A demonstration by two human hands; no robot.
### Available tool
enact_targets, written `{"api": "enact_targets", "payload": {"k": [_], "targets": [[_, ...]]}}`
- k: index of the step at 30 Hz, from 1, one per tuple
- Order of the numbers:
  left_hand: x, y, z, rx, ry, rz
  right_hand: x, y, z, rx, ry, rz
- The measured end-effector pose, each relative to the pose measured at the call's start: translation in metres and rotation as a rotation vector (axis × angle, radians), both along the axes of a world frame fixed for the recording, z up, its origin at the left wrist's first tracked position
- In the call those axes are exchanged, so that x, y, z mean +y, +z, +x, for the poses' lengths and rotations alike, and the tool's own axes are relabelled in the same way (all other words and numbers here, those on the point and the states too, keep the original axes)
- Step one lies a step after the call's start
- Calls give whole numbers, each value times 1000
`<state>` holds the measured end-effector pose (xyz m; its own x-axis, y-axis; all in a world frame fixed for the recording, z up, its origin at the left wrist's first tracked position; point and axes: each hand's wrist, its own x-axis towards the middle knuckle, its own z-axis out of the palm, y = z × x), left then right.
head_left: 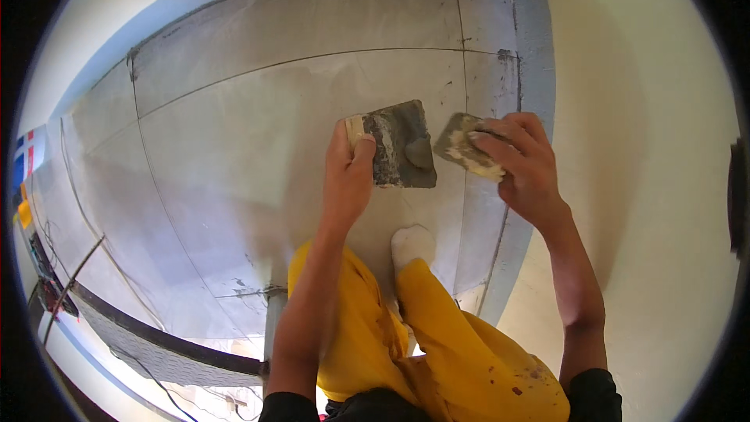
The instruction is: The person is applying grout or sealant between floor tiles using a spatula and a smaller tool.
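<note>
My left hand [349, 176] is closed around the pale edge of a wide putty knife [387, 150], its thumb on top. Dried grey crust covers its flat blade, and a smooth lump of wet grey mortar [419, 155] sits near the far edge. To the right, my right hand [525, 158] grips a smaller, mortar-smeared scraper [461, 143] with the fingers pressed over its back. A narrow gap separates the two tools, both held above the tiled floor [234, 133].
Dark joints run between the large grey tiles, with grey smears near the right edge. A blue-grey band [536, 70] borders a cream wall [633, 133]. My white-covered foot [412, 246] stands on the tiles. At lower left are a dark curved rail [168, 341] and loose cables.
</note>
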<state>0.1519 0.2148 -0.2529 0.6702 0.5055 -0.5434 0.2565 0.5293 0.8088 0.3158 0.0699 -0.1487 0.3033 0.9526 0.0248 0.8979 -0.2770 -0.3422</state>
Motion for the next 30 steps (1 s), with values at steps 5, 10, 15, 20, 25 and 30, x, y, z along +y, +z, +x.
{"api": "enact_targets", "payload": {"k": [5,10,15,20,25,30], "targets": [[-6,-14,-6,214,57,465,18,-4,1,34,288,-146],[26,-19,-25,154,157,94,5,-18,64,93,-145,-314],[19,10,-7,187,293,-37,-16,-53,152,-134,-521,-378],[22,-2,-13,146,230,164,5,-81,161,-299,-545,-411],[22,-11,-11,103,257,129,26,-98,167,-374,-686,-486],[21,-6,-7,46,392,64,51,-112,150,-431,-601,-581]]}}
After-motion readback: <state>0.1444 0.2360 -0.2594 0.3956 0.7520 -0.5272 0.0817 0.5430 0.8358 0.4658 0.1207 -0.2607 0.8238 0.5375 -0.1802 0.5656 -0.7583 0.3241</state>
